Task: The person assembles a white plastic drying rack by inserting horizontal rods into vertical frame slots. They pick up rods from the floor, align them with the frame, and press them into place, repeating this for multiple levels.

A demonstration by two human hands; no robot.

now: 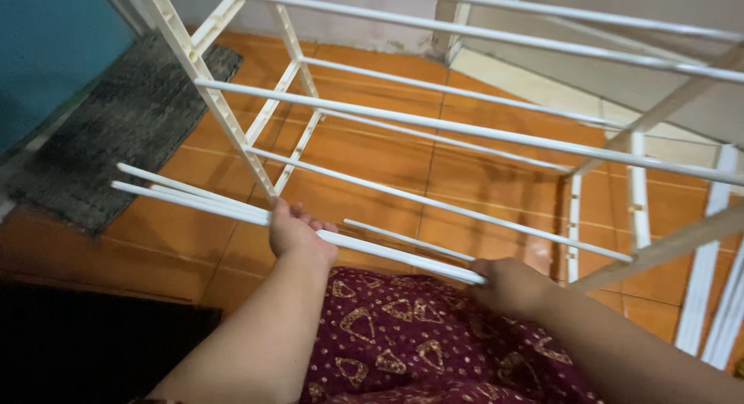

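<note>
Both your hands close round a bundle of white rods [310,232]: left hand [294,233] near its middle, right hand [508,284] at the near end, above your patterned maroon skirt [403,334]. Light, stiff and smooth, they'll likely slide apart; grip both ends. White rack [232,125] stands beyond your left hand.

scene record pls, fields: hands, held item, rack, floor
left hand: left hand grips the loose rods near their middle
right hand: right hand closed on the rods' right end
held item: bundle of white rods, lying across the lap
rack: white rack, tilted, rods fitted between side frames
floor: orange tiles, grey mat at left
lap: maroon patterned cloth
</note>
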